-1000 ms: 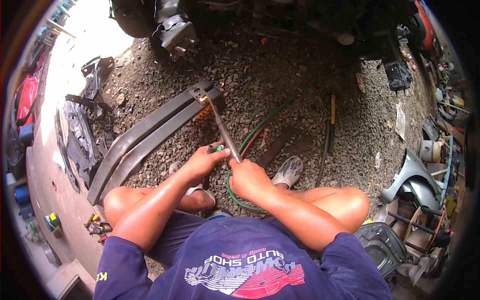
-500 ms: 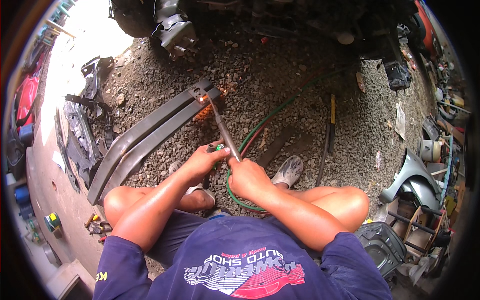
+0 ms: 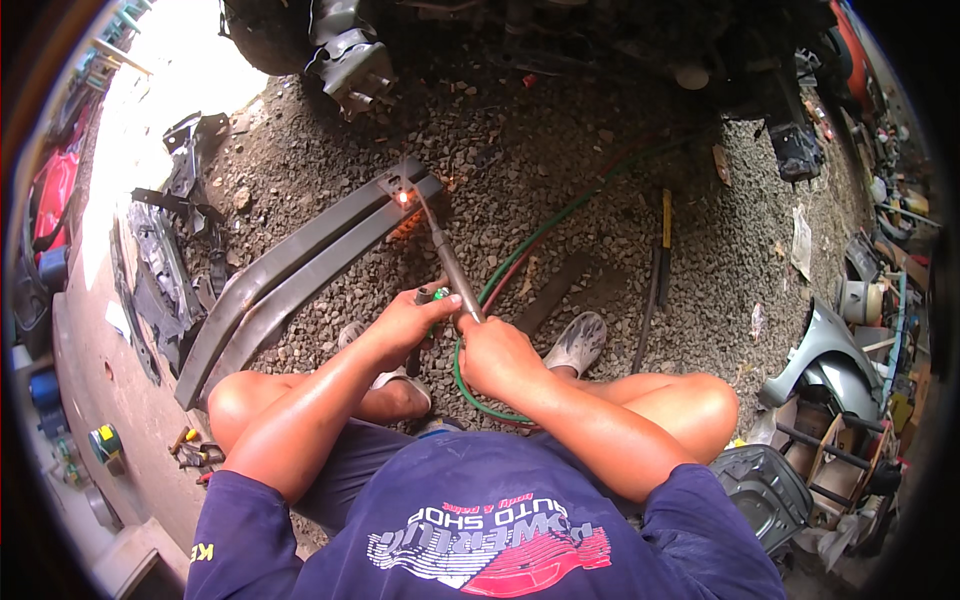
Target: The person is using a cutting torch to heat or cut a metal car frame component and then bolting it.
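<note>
A gas torch [image 3: 455,275] points away from me, with my right hand [image 3: 500,357] closed round its rear end. Its thin tip meets the small end plate [image 3: 394,183] of a long grey metal bar [image 3: 285,255], where a spot glows bright orange. The bar lies slantwise on the gravel, its near end beside my left knee. My left hand [image 3: 408,325] is closed round a dark rod-shaped tool [image 3: 423,296], its thumb against the torch handle. A green knob [image 3: 440,294] shows by that thumb; I cannot tell which tool it belongs to.
Green and red hoses [image 3: 560,215] run over the gravel from the far right to near my hands. A yellow-and-black handled tool [image 3: 666,225] lies right of them. Torn dark car parts [image 3: 165,260] lie at left; a grey fender [image 3: 825,350] stands at right.
The orange glow at the torch tip looks brighter and more compact, and a faint wisp shows above the plate. Both hands, the torch and the bar stay in place.
</note>
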Motion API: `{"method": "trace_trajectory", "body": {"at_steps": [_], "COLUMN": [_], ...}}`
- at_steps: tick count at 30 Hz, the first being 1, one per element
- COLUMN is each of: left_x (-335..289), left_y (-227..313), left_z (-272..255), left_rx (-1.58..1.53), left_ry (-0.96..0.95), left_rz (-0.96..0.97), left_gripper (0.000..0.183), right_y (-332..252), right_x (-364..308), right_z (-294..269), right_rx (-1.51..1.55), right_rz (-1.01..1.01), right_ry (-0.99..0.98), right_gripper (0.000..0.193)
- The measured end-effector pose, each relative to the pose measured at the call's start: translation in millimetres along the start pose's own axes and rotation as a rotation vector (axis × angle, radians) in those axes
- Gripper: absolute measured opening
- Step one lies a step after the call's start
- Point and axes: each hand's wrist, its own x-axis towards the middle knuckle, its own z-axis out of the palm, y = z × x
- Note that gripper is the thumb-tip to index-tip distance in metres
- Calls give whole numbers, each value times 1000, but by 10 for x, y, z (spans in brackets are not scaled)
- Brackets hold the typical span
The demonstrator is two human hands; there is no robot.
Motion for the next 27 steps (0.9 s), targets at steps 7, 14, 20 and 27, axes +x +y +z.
{"method": "trace_trajectory", "body": {"at_steps": [7, 14, 20, 27], "left_x": [-7, 5, -6, -7], "left_y": [40, 23, 41, 36], "left_z": [11, -14, 5, 9], "left_rx": [-41, -34, -33, -25], "left_ry": [-24, -31, -29, -19], "left_rz": [-5, -17, -8, -2], "left_gripper": [71, 72, 71, 72], "right_y": [8, -1, -12, -8], "right_x": [-4, -1, 0, 1], "right_z": [8, -8, -22, -19], "right_rx": [-2, 3, 2, 9], "right_rz": [-5, -4, 14, 23], "right_ry": [10, -5, -11, -15], "right_gripper": [37, 38, 39, 39]}}
